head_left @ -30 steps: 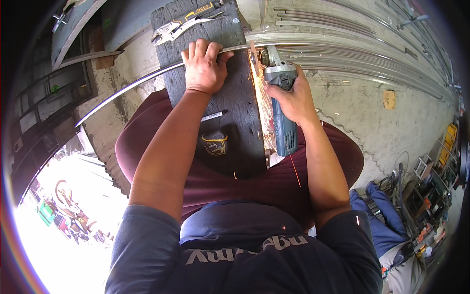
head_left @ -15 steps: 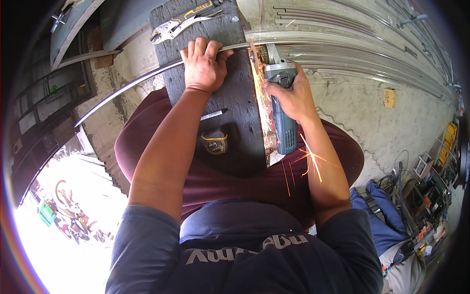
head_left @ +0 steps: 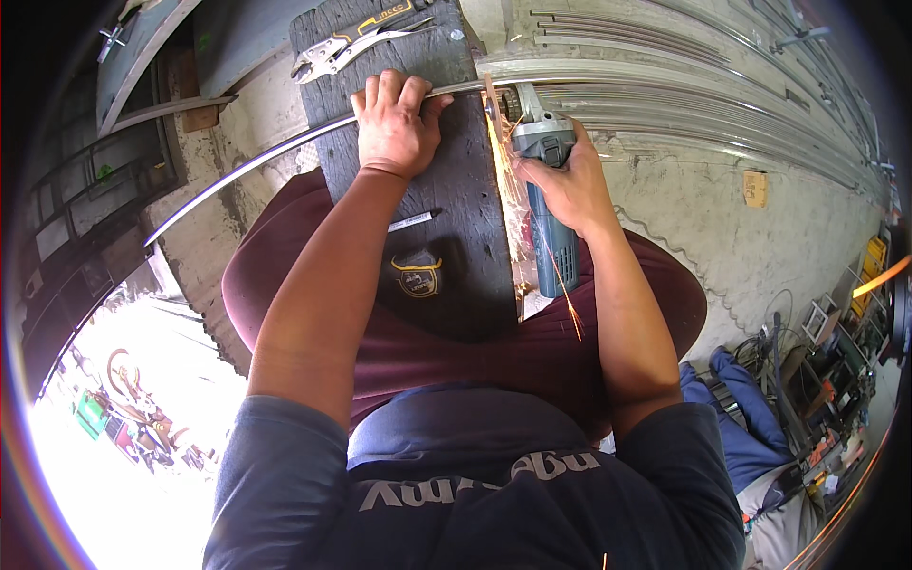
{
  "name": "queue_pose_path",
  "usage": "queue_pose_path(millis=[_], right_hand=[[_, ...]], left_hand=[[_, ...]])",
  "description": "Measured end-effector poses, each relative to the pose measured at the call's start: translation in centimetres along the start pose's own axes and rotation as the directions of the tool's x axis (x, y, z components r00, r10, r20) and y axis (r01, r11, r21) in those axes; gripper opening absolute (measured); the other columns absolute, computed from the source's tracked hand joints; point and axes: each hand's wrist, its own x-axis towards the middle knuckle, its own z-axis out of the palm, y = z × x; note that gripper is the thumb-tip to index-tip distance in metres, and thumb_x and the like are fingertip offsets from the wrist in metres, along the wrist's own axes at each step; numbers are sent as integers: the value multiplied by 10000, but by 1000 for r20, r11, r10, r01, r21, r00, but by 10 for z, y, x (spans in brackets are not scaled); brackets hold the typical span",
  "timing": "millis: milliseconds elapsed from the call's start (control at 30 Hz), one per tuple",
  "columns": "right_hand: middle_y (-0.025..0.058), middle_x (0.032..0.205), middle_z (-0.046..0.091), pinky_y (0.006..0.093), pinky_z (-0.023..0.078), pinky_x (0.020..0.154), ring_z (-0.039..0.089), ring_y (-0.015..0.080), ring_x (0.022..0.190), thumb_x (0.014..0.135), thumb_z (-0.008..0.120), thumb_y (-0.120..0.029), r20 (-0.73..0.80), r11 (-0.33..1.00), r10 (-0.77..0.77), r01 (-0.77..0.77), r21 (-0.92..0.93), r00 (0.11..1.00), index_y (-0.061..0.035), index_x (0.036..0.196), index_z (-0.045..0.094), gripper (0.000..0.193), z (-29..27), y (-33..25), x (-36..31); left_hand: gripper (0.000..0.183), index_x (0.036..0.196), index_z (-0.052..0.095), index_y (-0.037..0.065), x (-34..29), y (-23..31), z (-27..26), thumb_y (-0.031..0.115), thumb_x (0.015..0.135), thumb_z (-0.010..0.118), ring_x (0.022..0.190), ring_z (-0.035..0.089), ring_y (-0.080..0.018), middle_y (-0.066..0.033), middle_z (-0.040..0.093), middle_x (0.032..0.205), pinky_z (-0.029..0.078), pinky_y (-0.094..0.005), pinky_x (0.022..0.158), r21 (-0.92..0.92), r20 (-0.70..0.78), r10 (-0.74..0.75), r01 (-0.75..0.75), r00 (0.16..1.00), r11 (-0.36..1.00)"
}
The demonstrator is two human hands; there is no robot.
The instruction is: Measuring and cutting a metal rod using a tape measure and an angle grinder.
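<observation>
Fingers [head_left: 390, 87] of the left hand [head_left: 391, 133], in the head view, curl closed over a thin metal rod [head_left: 323, 132], holding it down across a dark wooden board [head_left: 461, 199]. The right hand [head_left: 573, 193] is wrapped around the body of a blue-green angle grinder [head_left: 553, 233], whose disc [head_left: 492, 106] meets the rod at the board's right edge, sparks [head_left: 514, 214] streaking below. A marker [head_left: 410, 221] and a tape measure [head_left: 416, 275] lie on the board's near part, locking pliers [head_left: 356, 49] toward its far end
</observation>
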Motion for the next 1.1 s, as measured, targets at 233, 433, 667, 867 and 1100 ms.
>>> queue_pose_path(millis=[233, 433, 667, 867, 1100], right_hand=[[213, 1044, 741, 400, 562, 877, 724, 309, 943, 751, 836, -239, 3, 998, 40, -40, 44, 999, 104, 1352, 498, 771, 1, -10, -1], [194, 1013, 738, 392, 565, 849, 721, 291, 913, 754, 831, -217, 22, 997, 46, -47, 62, 999, 98, 1321, 515, 722, -2, -14, -1], [195, 1018, 736, 394, 562, 848, 717, 292, 910, 755, 830, -222, 0, 999, 27, -27, 47, 1000, 93, 1296, 535, 692, 0, -14, -2], [137, 1020, 735, 363, 552, 852, 692, 218, 896, 774, 841, -203, 14, 998, 21, -21, 59, 1000, 54, 1258, 569, 612, -1, -6, -1], [201, 1020, 735, 395, 560, 863, 714, 291, 925, 759, 823, -222, 14, 999, 32, -32, 36, 999, 90, 1286, 539, 675, -1, -12, -1]], left_hand=[[260, 1007, 662, 183, -1, -2, 1, 421, 928, 734, 1037, 562, -311, -62, 576, 1043, 419, -487, 903, 8, -2, 12, -12, 1000, 1000], [256, 984, 661, 178, 1, -2, 1, 419, 931, 731, 1016, 562, -318, -65, 569, 1030, 433, -480, 880, 8, -11, 20, -20, 1000, 1000], [257, 961, 658, 171, 1, -2, 0, 415, 930, 736, 1011, 562, -323, -72, 564, 1022, 437, -482, 875, 2, -3, 17, -17, 1000, 1000], [262, 954, 651, 172, 2, -1, 2, 418, 928, 737, 1017, 561, -327, -77, 562, 1026, 438, -482, 876, 3, -4, 18, -18, 1000, 1000], [263, 950, 657, 169, 2, -1, 2, 421, 931, 734, 1020, 560, -326, -79, 561, 1029, 442, -482, 873, -3, 2, 19, -19, 1000, 1000]])
